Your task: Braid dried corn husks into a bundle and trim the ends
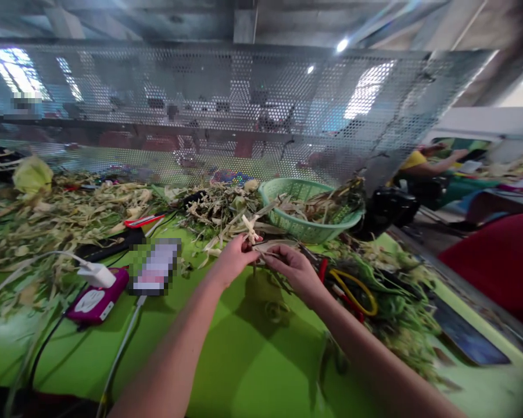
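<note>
Pinched between the thumb and fingers of my left hand (236, 255) is a small pale piece of dried plant husk (250, 228), with several stubby ends sticking up. Close beside it, my right hand (291, 266) has its thumb and fingertips closed on a thin brownish strip of husk (270, 253). Both hands hover over the green tabletop (235, 360), nearly touching. Just behind them stands a green plastic basket (314, 229) with dry husk strips in it. My fingers partly hide where the strip and the pale piece meet.
Loose dried husks (39, 226) spread over the left and back. A phone (157, 267) and a purple power bank (98, 302) with cables lie at left. Tools with red and yellow handles (355, 290) lie at right, near a dark tablet-like slab (468, 331). Perforated metal screen (209, 116) stands behind.
</note>
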